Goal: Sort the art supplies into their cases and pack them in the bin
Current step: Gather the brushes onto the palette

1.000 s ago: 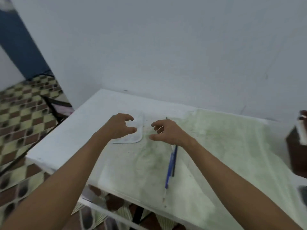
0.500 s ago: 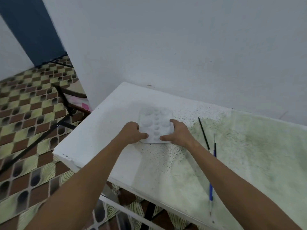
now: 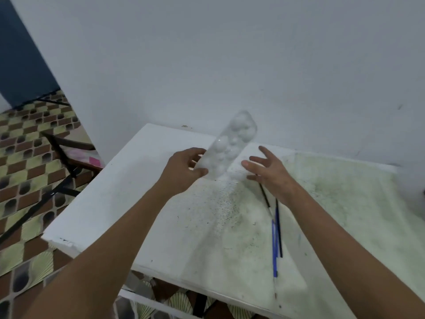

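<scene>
Left hand [image 3: 184,172] grasps white paint palette [image 3: 227,147] by near end, tilted up off table [image 3: 110,203]; right hand [image 3: 268,172] released, fingers spread, just beside palette; brushes [image 3: 277,229] lie under right wrist.

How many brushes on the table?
2, possibly more hidden. A black-handled brush runs out from under the right hand; a blue-handled brush lies beside it, nearer the table front edge. Thin black overlapping handles may hide another.
</scene>
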`<state>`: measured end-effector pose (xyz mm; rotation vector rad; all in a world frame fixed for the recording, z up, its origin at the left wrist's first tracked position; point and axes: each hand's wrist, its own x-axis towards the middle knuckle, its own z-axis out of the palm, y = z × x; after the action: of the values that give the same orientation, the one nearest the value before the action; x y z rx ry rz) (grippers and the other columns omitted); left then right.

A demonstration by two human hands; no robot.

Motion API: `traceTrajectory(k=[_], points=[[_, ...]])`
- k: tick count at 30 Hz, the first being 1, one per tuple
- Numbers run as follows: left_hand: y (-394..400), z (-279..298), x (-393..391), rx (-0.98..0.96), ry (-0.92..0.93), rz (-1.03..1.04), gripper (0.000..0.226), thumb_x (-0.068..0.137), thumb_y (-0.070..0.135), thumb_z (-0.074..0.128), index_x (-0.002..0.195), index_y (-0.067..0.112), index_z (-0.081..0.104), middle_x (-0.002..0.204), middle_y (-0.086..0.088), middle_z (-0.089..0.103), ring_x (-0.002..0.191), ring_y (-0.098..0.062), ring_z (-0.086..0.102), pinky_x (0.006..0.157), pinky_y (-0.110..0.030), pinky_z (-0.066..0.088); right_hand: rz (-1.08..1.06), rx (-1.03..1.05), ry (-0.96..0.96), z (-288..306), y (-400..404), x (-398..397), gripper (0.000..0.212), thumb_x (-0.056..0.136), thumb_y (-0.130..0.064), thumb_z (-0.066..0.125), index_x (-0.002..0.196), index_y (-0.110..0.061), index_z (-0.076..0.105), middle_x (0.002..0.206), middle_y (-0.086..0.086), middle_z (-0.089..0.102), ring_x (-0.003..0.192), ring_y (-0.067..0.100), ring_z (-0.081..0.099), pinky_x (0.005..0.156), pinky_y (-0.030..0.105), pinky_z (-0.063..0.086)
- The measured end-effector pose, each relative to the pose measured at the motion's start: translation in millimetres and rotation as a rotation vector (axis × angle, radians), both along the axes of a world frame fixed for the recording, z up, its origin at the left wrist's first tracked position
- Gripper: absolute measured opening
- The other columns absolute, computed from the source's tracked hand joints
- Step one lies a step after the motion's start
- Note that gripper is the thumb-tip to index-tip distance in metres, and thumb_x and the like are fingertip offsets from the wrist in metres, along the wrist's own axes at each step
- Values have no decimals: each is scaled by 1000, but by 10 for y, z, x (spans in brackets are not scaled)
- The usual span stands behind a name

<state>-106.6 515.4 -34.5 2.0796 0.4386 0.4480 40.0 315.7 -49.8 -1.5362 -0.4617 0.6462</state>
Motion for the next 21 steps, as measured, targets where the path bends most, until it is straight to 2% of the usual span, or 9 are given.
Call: traceTrajectory(k=[1,3,7,10,12,14,16,18,21], points=[[-98,52,82,103,-17,-16,33,79,10,73,108,25,68,92,13,70,78,-2,65,72,-17,52,-31,43,13,69,-152,52,125,51,-43,90,151,-27,18,133,8,50,113,22,62,91,40,54],[-310,110,252,210,-75,-77,27,82,8,69,103,25,72,91,18,69,82,1,62,73,-15,49,-101,109,31,181,-488,130,131,46,-41,93,151,-29,16,131,10,53,111,23,64,91,41,54],[-788,54,596,262,-154,-246,27,82,2,69,99,22,74,93,11,67,85,-1,59,77,-14,45,-190,52,12,234,-1224,220,123,57,-34,91,152,-11,18,137,10,50,110,21,65,93,40,54],[-1206,-85,843,297,-152,-325,20,77,13,78,92,26,75,117,7,54,102,-3,53,87,-12,37,-300,-9,13,131,-1817,277,110,58,-28,91,147,-3,32,131,4,57,109,17,65,96,38,52],[-1455,-137,941,187,-87,-338,22,73,19,82,91,29,73,128,8,47,114,-6,50,94,-18,39,-359,-38,12,31,-2144,283,108,53,-32,93,143,-6,40,127,2,62,111,17,64,100,39,49],[-1715,-153,1018,-45,-19,-403,36,70,14,85,100,26,70,123,8,54,113,-11,57,96,-26,47,-382,-71,9,-64,-2454,283,107,52,-35,93,142,-10,43,128,1,62,113,15,63,100,35,48],[-1920,-170,1068,-236,76,-478,61,66,12,87,120,24,61,123,8,60,111,-12,61,94,-30,52,-384,-93,10,-149,-2711,278,99,57,-28,90,142,-10,43,127,-1,63,112,12,63,97,28,49],[-2062,-226,1098,-216,191,-543,89,63,17,90,138,27,44,129,14,55,112,-6,59,91,-26,53,-366,-127,15,-220,-2929,260,96,58,-23,89,142,-11,44,126,-1,64,112,11,63,92,24,50],[-2198,-332,1103,-116,311,-623,106,61,21,91,146,33,28,125,23,50,104,0,60,82,-18,51,-318,-290,-47,-311,-3165,217,102,54,-27,94,142,-20,43,130,-5,58,114,9,58,91,24,49]])
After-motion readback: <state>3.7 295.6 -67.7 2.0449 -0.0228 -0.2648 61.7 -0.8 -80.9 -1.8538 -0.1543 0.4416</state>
